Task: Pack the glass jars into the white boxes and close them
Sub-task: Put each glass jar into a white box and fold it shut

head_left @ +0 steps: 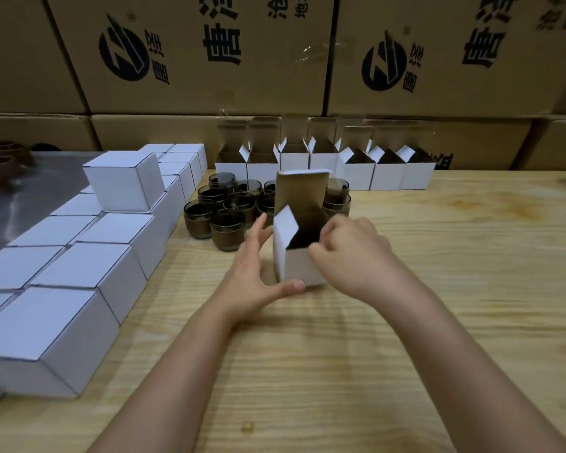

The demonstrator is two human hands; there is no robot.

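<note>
A small white box [299, 266] stands upright on the wooden table [438, 289], its lid flap raised and its left side flap sticking up. My left hand [258, 269] cups the box's left side, thumb at its lower front. My right hand [350, 246] has its fingers curled over the box's right top edge, pressing at the side flap there. The inside of the box is dark, and I cannot tell if a jar is in it. A cluster of several dark glass jars [227, 233] stands just behind and left of the box.
Several closed white boxes [79, 266] are stacked in rows at the left. A row of open white boxes [356, 168] lines the back of the table. Large brown cartons [209, 60] form a wall behind. A metal surface [30, 191] lies at the far left.
</note>
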